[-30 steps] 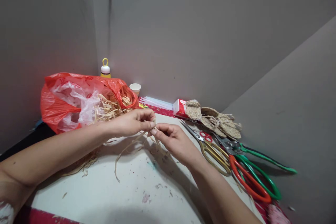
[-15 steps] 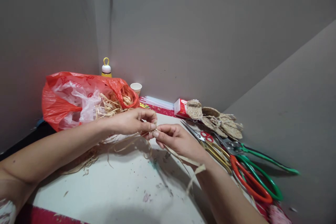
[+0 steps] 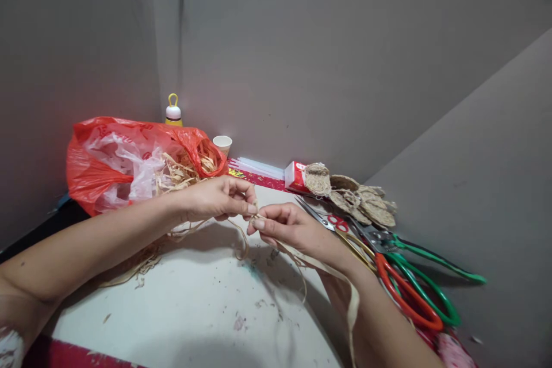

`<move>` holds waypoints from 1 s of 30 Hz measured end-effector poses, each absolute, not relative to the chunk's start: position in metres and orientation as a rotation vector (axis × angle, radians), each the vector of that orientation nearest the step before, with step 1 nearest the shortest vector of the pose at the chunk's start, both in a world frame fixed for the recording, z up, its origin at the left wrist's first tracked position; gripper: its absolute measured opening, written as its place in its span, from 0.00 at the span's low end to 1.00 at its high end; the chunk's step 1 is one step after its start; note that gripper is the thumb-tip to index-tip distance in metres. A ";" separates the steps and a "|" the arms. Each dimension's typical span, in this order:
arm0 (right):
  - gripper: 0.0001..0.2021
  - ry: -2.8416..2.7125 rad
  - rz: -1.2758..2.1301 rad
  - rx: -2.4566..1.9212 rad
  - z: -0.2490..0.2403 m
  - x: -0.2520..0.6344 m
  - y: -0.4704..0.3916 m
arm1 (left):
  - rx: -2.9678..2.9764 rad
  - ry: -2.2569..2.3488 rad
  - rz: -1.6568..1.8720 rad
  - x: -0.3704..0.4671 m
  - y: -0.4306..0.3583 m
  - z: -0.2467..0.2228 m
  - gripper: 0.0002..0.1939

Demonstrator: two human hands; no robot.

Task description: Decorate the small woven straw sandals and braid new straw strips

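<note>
My left hand [image 3: 228, 195] and my right hand [image 3: 293, 227] meet above the table, fingertips almost touching. Both are pinched on pale raffia strands [image 3: 256, 210], which look twisted or braided where they pass between the fingers. One long flat strand [image 3: 336, 275] trails from my right hand down over the right forearm. Thinner strands [image 3: 244, 241] curl below my left hand toward the loose pile. The exact crossing of the strands is hidden by my fingers.
A red plastic bag [image 3: 90, 167] with raffia lies left, near a paper cup [image 3: 222, 144] and a yellow bottle [image 3: 173, 112]. On the right are woven straw pieces [image 3: 362, 198], gold-handled scissors [image 3: 356, 247], large red-handled scissors [image 3: 409, 299] and green-handled shears [image 3: 440, 259]. Grey walls [image 3: 302, 57] rise behind.
The long flat strand at my right hand has swung to the right and now drapes over the forearm. Both hands keep pinching the raffia, with small finger shifts.
</note>
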State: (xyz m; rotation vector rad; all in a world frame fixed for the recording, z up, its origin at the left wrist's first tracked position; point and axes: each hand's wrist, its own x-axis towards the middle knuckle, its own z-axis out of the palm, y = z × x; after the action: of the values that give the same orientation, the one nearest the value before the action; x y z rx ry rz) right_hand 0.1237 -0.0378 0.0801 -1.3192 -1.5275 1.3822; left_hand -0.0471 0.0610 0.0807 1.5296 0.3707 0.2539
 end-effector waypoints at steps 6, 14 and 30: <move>0.19 -1.648 1.155 -1.421 0.078 0.119 -0.041 | 1.447 0.418 0.277 -0.046 0.062 0.078 0.09; 0.09 -1.973 0.222 -1.547 0.069 0.117 -0.042 | 1.547 0.538 0.552 -0.041 0.049 0.079 0.06; 0.13 -1.908 -0.381 -1.562 0.054 0.091 -0.051 | 1.376 0.490 0.907 -0.034 0.043 0.067 0.09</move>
State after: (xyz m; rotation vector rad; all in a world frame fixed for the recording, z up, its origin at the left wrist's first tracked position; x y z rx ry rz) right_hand 0.0906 -0.0505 0.0536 -1.5621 -1.9078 -0.3813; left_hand -0.0343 0.0434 0.0669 1.3763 0.4901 0.9065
